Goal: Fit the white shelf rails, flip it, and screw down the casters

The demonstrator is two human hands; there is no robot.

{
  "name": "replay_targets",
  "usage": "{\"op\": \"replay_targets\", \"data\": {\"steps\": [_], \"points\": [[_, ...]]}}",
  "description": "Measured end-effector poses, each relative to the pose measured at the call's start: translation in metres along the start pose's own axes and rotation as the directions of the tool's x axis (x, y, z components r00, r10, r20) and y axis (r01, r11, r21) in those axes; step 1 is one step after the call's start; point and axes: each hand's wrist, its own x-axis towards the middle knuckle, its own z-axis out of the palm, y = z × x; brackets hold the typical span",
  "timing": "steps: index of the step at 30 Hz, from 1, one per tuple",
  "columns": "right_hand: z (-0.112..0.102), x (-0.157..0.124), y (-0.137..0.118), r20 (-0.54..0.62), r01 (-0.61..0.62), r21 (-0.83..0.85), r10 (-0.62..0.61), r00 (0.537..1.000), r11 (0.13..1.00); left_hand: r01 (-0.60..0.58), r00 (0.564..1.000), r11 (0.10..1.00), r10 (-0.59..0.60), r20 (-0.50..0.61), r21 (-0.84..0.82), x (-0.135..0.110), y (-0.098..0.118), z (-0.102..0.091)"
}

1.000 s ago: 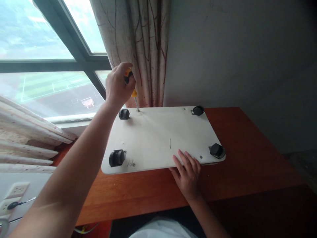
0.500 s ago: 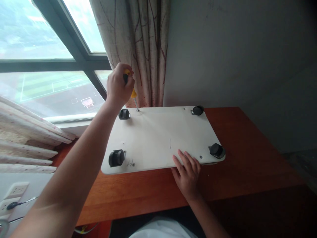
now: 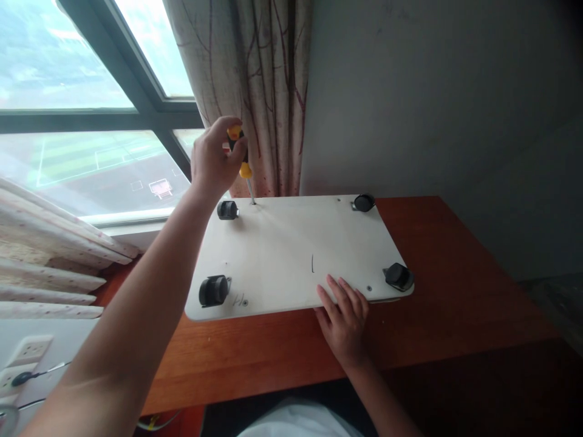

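A white rectangular board (image 3: 282,243) lies flat with black casters at its corners, among them a near-left caster (image 3: 214,291) and a far-left caster (image 3: 227,210). My left hand (image 3: 217,153) is closed around the yellow-and-black handle of a screwdriver (image 3: 246,169). The screwdriver stands nearly upright, its tip at a screw spot by the board's far edge, right of the far-left caster. At the near edge, my right hand (image 3: 342,317) grips the board, fingers spread over the top and thumb at the edge. Screw heads show near the front casters.
The board sits on a reddish-brown wooden table (image 3: 455,291). Behind it hang a patterned curtain (image 3: 277,91) and a grey wall (image 3: 410,103). A window (image 3: 91,164) is on the left, with wall sockets (image 3: 34,351) below it.
My left hand has turned slightly on the screwdriver and shifted a little left, showing more of the handle. The tip stays in the same place. My right hand has not moved.
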Motion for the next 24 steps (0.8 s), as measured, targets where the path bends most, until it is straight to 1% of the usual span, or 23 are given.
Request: {"op": "replay_targets", "data": {"steps": [5, 10, 13, 20, 22, 24], "points": [[0.0002, -0.0003, 0.0, -0.006, -0.005, 0.008, 0.005, 1.0, 1.0, 0.004, 0.998, 0.999, -0.007, 0.056, 0.054, 0.0004, 0.0011, -0.0036], [-0.0003, -0.0001, -0.0002, 0.004, -0.007, 0.006, 0.007, 1.0, 1.0, -0.039, 0.998, 0.997, 0.036, 0.056, 0.061, 0.0014, 0.002, -0.0014], [0.0002, -0.0006, -0.0001, 0.007, -0.011, 0.009, 0.011, 1.0, 1.0, -0.055, 0.996, 0.998, 0.052, 0.077, 0.039, -0.0015, 0.0051, -0.0006], [0.0011, -0.0005, -0.0002, -0.003, -0.014, 0.012, 0.014, 1.0, 1.0, 0.011, 0.997, 0.997, -0.016, 0.069, 0.079, 0.0001, 0.0089, -0.0017], [0.0008, -0.0004, -0.0003, -0.006, -0.011, 0.013, 0.011, 1.0, 1.0, 0.004, 0.997, 0.997, -0.01, 0.071, 0.078, 0.002, 0.0077, -0.0014], [0.0005, -0.0005, -0.0004, -0.009, -0.008, 0.014, 0.008, 1.0, 1.0, -0.027, 0.997, 0.997, 0.021, 0.076, 0.073, 0.0025, 0.0066, -0.0009]]}}
